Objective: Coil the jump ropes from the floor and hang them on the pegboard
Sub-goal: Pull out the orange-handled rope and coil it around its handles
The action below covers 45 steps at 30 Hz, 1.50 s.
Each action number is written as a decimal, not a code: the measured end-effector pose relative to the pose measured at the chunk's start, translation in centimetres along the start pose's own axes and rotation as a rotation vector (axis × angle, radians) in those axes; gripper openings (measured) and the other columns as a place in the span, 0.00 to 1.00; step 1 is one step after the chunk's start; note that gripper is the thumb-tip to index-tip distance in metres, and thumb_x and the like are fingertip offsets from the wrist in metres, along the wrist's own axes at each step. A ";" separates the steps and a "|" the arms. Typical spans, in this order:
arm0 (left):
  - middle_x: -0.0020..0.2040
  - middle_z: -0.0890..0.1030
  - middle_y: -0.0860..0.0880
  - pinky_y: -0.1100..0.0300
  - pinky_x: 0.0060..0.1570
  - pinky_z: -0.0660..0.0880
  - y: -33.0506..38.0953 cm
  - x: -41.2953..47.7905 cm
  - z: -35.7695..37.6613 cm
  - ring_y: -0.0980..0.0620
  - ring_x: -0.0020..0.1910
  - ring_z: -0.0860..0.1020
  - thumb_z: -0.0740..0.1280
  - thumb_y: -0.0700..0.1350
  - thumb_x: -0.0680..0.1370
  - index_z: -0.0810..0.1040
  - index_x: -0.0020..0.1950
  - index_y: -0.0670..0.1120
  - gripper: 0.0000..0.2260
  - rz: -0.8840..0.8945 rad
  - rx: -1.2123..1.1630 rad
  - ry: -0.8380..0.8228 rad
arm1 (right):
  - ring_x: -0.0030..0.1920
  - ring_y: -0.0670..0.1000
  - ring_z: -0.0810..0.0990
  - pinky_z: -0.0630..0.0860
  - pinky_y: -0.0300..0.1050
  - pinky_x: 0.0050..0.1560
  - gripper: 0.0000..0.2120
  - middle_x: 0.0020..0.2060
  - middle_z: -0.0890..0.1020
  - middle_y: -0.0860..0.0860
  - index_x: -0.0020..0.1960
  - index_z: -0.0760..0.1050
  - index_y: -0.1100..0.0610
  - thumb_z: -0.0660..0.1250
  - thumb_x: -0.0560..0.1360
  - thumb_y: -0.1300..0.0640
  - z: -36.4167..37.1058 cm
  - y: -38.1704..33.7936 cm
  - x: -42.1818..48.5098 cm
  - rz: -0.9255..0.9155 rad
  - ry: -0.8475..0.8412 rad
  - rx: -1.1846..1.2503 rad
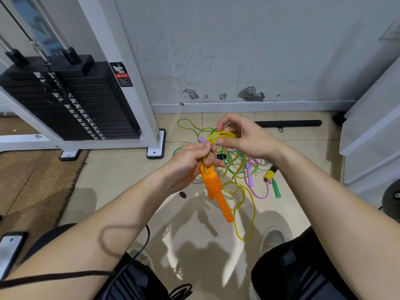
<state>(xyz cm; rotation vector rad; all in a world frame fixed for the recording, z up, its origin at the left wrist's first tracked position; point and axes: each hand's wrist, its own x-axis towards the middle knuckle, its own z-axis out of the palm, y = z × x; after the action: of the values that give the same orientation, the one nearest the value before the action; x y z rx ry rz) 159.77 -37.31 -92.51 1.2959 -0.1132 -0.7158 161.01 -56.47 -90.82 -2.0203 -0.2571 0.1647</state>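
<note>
My left hand [190,163] grips the yellow jump rope [249,200] just above its two orange handles [216,191], which hang down from my fist. My right hand [242,135] pinches yellow loops [220,135] of the same rope above the left hand. A long slack loop of the yellow rope hangs toward the floor. Beneath my hands a tangle of green, purple and pink ropes [238,167] lies on the tiled floor, with a purple handle [250,180] and a green handle [276,189] showing. The pegboard is not in view.
A cable machine with a black weight stack [71,100] stands at the left on white feet. A black bar [287,123] lies along the scuffed wall. White furniture [372,131] flanks the right. My shoe [272,239] and dark trousers are at the bottom.
</note>
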 end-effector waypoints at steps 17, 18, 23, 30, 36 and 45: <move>0.34 0.77 0.44 0.53 0.43 0.75 -0.4 -0.4 0.4 0.45 0.37 0.77 0.49 0.48 0.86 0.73 0.56 0.40 0.16 -0.008 -0.049 -0.123 | 0.36 0.41 0.78 0.73 0.41 0.40 0.04 0.35 0.81 0.45 0.44 0.81 0.48 0.75 0.73 0.52 -0.1 -0.2 0.0 -0.087 0.230 -0.320; 0.36 0.79 0.42 0.52 0.45 0.76 -0.5 -0.5 0.5 0.43 0.40 0.79 0.49 0.48 0.86 0.72 0.56 0.40 0.16 -0.019 -0.057 -0.128 | 0.36 0.42 0.77 0.72 0.43 0.39 0.05 0.34 0.80 0.45 0.44 0.79 0.48 0.74 0.73 0.49 -0.3 0.0 -0.1 -0.082 0.232 -0.409; 0.37 0.81 0.44 0.46 0.61 0.71 -1.1 -0.9 1.1 0.45 0.44 0.80 0.51 0.45 0.85 0.74 0.54 0.39 0.14 -0.073 -0.088 -0.135 | 0.28 0.41 0.72 0.71 0.39 0.32 0.05 0.31 0.77 0.47 0.45 0.74 0.54 0.70 0.77 0.56 -0.7 0.1 -0.2 0.029 0.142 -0.174; 0.29 0.66 0.49 0.60 0.44 0.73 -1.0 -0.9 1.4 0.49 0.38 0.76 0.49 0.51 0.86 0.76 0.56 0.41 0.20 -0.045 -0.029 -0.101 | 0.35 0.44 0.72 0.69 0.42 0.41 0.05 0.32 0.76 0.44 0.45 0.74 0.51 0.70 0.77 0.55 0.1 0.7 0.2 0.044 0.124 -0.169; 0.24 0.62 0.54 0.65 0.35 0.71 -0.6 -0.7 1.0 0.54 0.31 0.70 0.52 0.50 0.86 0.69 0.44 0.45 0.15 -0.006 -0.156 -0.059 | 0.30 0.46 0.65 0.62 0.40 0.31 0.02 0.27 0.69 0.45 0.48 0.76 0.56 0.68 0.79 0.59 -1.0 1.1 -0.4 0.094 -0.040 0.217; 0.38 0.84 0.49 0.59 0.37 0.79 0.8 0.3 -0.8 0.51 0.41 0.82 0.54 0.48 0.86 0.71 0.45 0.45 0.14 0.118 -0.330 0.255 | 0.38 0.53 0.75 0.63 0.47 0.37 0.16 0.31 0.76 0.49 0.37 0.70 0.52 0.57 0.82 0.50 2.5 0.4 -0.7 -0.032 0.011 -0.629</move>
<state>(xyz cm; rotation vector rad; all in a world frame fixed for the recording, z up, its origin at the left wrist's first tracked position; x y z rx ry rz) 160.68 -36.69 -92.16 1.0438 0.1304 -0.4416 159.83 -54.65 -92.27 -2.6371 -0.3668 0.0535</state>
